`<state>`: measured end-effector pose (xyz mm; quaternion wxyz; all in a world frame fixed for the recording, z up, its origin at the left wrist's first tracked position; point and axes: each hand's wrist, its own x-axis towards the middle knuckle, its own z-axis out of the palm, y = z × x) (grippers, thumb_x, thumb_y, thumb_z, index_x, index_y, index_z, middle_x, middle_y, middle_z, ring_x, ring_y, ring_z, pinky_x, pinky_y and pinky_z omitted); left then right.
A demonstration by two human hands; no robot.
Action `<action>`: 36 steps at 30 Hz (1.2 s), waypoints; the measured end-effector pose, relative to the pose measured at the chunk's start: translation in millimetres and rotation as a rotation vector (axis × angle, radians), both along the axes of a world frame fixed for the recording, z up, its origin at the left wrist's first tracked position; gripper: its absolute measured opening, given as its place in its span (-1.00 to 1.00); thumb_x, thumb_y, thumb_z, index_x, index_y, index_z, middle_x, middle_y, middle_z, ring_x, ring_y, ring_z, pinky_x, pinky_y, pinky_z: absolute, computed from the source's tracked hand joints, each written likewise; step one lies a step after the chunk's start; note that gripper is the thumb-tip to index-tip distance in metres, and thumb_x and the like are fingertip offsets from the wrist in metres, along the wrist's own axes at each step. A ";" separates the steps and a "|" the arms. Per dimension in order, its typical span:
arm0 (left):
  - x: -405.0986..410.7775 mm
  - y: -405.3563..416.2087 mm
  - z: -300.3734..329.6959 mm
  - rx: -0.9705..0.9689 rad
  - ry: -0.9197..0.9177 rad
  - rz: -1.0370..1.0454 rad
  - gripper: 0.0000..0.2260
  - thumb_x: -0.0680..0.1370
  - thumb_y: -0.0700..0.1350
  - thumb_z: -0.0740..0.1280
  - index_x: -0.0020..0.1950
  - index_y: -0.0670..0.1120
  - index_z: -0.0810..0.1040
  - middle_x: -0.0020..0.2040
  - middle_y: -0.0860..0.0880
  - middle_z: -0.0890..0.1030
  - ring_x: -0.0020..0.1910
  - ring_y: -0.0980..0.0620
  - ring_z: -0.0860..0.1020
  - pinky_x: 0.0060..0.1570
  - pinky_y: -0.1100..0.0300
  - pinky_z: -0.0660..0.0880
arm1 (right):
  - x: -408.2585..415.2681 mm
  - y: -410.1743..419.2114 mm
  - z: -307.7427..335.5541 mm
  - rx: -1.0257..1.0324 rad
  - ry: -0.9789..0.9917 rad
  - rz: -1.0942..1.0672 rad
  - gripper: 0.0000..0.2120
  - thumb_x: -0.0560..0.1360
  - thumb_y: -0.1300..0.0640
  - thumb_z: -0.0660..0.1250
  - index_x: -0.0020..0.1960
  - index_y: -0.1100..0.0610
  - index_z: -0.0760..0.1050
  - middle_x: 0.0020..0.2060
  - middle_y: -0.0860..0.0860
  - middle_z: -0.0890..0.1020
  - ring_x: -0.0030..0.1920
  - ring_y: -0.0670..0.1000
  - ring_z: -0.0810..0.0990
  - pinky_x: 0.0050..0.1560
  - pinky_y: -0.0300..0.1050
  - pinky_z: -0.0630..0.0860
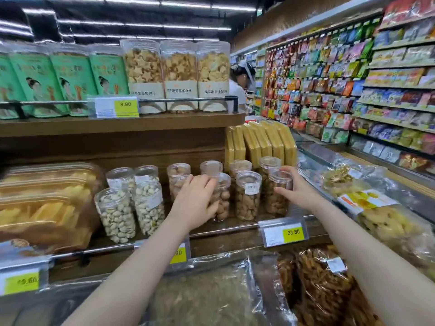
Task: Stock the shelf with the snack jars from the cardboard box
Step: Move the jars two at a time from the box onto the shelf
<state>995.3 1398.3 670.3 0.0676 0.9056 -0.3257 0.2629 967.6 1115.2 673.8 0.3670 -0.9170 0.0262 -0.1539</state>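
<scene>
On the middle wooden shelf (211, 228) stand several clear plastic snack jars. My left hand (196, 198) is wrapped around a jar of round brown nuts (222, 198) in the front row. My right hand (294, 188) grips the rightmost front jar of brown snacks (276, 197) near its lid. Between them stands a free jar of brown snacks (248, 196) with a white label. Jars of pistachios (116, 214) stand at the left. More jars fill the back row. The cardboard box is out of view.
Large tubs of yellow chips (44, 208) sit left on the same shelf. Yellow boxes (259, 142) lean behind the jars. Bagged snacks (324, 285) lie below, price tags (283, 232) on the rail. Tall jars (180, 74) fill the shelf above. A person (240, 83) stands behind it.
</scene>
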 end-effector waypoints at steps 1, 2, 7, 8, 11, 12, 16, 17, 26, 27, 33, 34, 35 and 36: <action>-0.8 0.6 1.7 0.003 0.016 -0.001 -0.54 0.49 -0.01 0.31 0.36 -0.12 0.38 0.29 -0.09 0.46 0.32 -0.10 0.38 0.43 -0.04 0.13 | 1.8 -1.1 -2.8 0.015 0.000 0.003 -0.42 0.45 0.19 0.39 0.39 0.14 0.22 0.26 0.10 0.44 0.06 -0.09 0.39 0.14 -0.21 0.26; -2.1 1.6 4.3 0.007 0.031 0.001 -0.55 0.50 -0.01 0.30 0.36 -0.10 0.37 0.29 -0.07 0.45 0.32 -0.09 0.37 0.44 -0.02 0.11 | 1.5 -1.6 -2.0 0.014 0.016 0.012 -0.39 0.44 0.19 0.41 0.40 0.13 0.21 0.32 0.12 0.39 0.14 -0.05 0.37 0.18 -0.20 0.25; -31.4 7.5 33.4 -0.065 0.026 -0.009 -0.60 0.51 -0.01 0.30 0.30 -0.12 0.41 0.22 -0.09 0.51 0.24 -0.11 0.43 0.30 0.00 0.28 | -20.9 0.9 30.4 -0.117 0.102 0.000 -0.12 0.33 0.09 0.52 0.48 0.12 0.09 0.44 0.16 0.23 0.44 0.13 0.20 0.42 0.00 0.19; -40.2 9.5 40.5 -0.074 0.025 -0.016 -0.61 0.52 0.00 0.29 0.30 -0.11 0.41 0.21 -0.08 0.51 0.23 -0.10 0.44 0.25 0.03 0.32 | -30.3 5.3 42.2 -0.125 0.086 -0.013 -0.12 0.33 0.09 0.51 0.49 0.13 0.09 0.45 0.16 0.23 0.45 0.13 0.20 0.42 0.02 0.19; -68.2 17.4 59.9 -0.135 0.028 -0.028 -0.64 0.55 0.04 0.24 0.30 -0.05 0.39 0.16 -0.03 0.51 0.15 -0.05 0.49 -0.03 0.12 0.39 | -65.4 24.3 76.8 -0.113 0.108 -0.039 -0.25 0.41 0.06 0.45 0.48 0.13 0.15 0.44 0.13 0.28 0.42 0.14 0.28 0.37 0.02 0.25; -78.3 20.3 65.3 -0.164 0.043 -0.029 -0.66 0.55 0.06 0.23 0.28 -0.03 0.39 0.13 -0.01 0.52 0.10 -0.04 0.51 -0.12 0.13 0.38 | -79.0 31.8 86.2 -0.141 0.141 -0.042 -0.32 0.44 0.04 0.41 0.46 0.13 0.20 0.42 0.12 0.32 0.38 0.13 0.33 0.33 0.00 0.30; -116.7 34.5 77.6 -0.277 0.169 -0.115 -0.81 0.53 0.05 0.26 0.04 -0.02 0.39 -0.09 0.03 0.56 -0.12 -0.04 0.56 -0.25 0.11 0.42 | -143.6 61.6 108.6 -0.272 0.192 -0.052 -0.68 0.50 0.02 0.31 0.21 0.11 0.46 0.20 0.08 0.54 0.07 0.01 0.50 0.07 -0.14 0.39; -127.4 38.4 79.5 -0.275 0.190 -0.149 -0.83 0.52 0.03 0.27 0.00 -0.02 0.37 -0.13 0.03 0.57 -0.15 -0.04 0.55 -0.23 0.08 0.46 | -163.6 69.5 112.8 -0.284 0.200 -0.063 -0.73 0.51 0.03 0.30 0.16 0.10 0.49 0.13 0.06 0.57 0.03 0.00 0.52 0.04 -0.13 0.41; -247.1 39.9 78.1 -0.301 0.308 -0.598 -0.84 0.51 -0.03 0.32 -0.01 -0.06 0.42 -0.22 0.08 0.51 -0.19 -0.02 0.52 -0.17 0.05 0.48 | -390.8 136.1 129.3 -0.274 0.107 -0.350 -0.90 0.52 0.06 0.26 -0.01 0.01 0.53 -0.19 -0.13 0.57 -0.14 -0.08 0.57 -0.14 -0.18 0.46; -265.6 34.6 77.9 -0.297 0.323 -0.660 -0.84 0.52 -0.03 0.32 0.00 -0.08 0.42 -0.20 0.05 0.53 -0.18 -0.02 0.52 -0.16 0.04 0.48 | -416.8 141.3 131.5 -0.279 0.091 -0.398 -0.91 0.53 0.06 0.26 -0.02 0.02 0.53 -0.17 -0.11 0.59 -0.13 -0.07 0.57 -0.15 -0.16 0.46; -388.8 -9.1 85.9 -0.328 0.357 -1.033 -0.88 0.54 -0.06 0.31 -0.01 -0.06 0.41 -0.21 0.05 0.51 -0.23 0.07 0.49 -0.24 0.14 0.42 | -576.5 166.7 140.6 -0.254 -0.023 -0.702 -0.82 0.54 0.09 0.26 0.08 0.13 0.55 -0.02 0.04 0.63 -0.02 0.01 0.58 -0.05 -0.19 0.50; -411.9 -18.5 86.6 -0.326 0.369 -1.093 -0.89 0.54 -0.07 0.31 -0.01 -0.05 0.41 -0.21 0.08 0.51 -0.23 0.09 0.50 -0.23 0.13 0.45 | -604.4 170.4 139.3 -0.250 -0.025 -0.750 -0.83 0.54 0.09 0.27 0.06 0.12 0.55 -0.05 0.02 0.63 -0.04 -0.01 0.57 -0.11 -0.25 0.46; -430.2 -26.4 87.1 -0.326 0.379 -1.138 -0.89 0.54 -0.07 0.31 -0.01 -0.03 0.41 -0.21 0.09 0.51 -0.22 0.10 0.51 -0.21 0.11 0.47 | -627.2 173.3 138.1 -0.246 -0.026 -0.786 -0.85 0.53 0.10 0.28 0.04 0.10 0.56 -0.07 0.02 0.62 -0.08 -0.03 0.56 -0.15 -0.26 0.43; -450.4 -34.4 87.5 -0.322 0.386 -1.181 -0.89 0.53 -0.07 0.31 -0.01 -0.02 0.41 -0.20 0.11 0.51 -0.22 0.12 0.51 -0.20 0.09 0.48 | -651.3 175.5 135.8 -0.240 -0.022 -0.829 -0.87 0.52 0.11 0.29 0.02 0.09 0.56 -0.09 0.02 0.62 -0.12 -0.06 0.55 -0.15 -0.25 0.41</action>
